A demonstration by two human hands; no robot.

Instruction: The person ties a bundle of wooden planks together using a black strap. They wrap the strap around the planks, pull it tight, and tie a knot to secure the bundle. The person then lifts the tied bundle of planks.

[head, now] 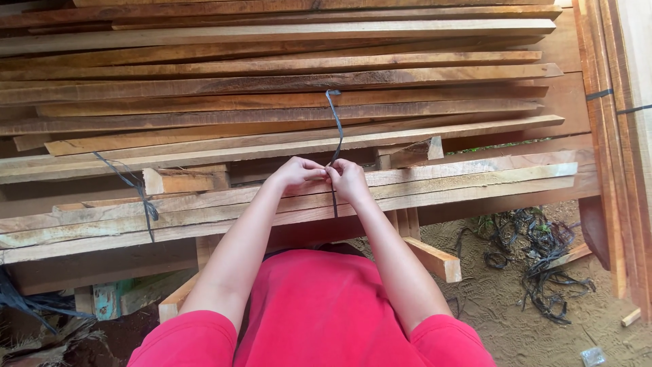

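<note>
A dark plastic strap (335, 122) runs down over a stack of rough wooden planks (272, 88) and around a lower bundle of planks (441, 183). My left hand (297, 173) and my right hand (349, 180) meet at the bundle's top edge, fingers pinched on the strap where its ends come together. Both hands touch each other. The strap's lower end hangs just below my right hand, in front of the planks.
A second dark strap (139, 194) ties the same bundle at the left. A heap of loose dark straps (543, 261) lies on the sandy ground at the right. More planks (621, 136) stand along the right edge. Short wood blocks (435, 259) support the bundle.
</note>
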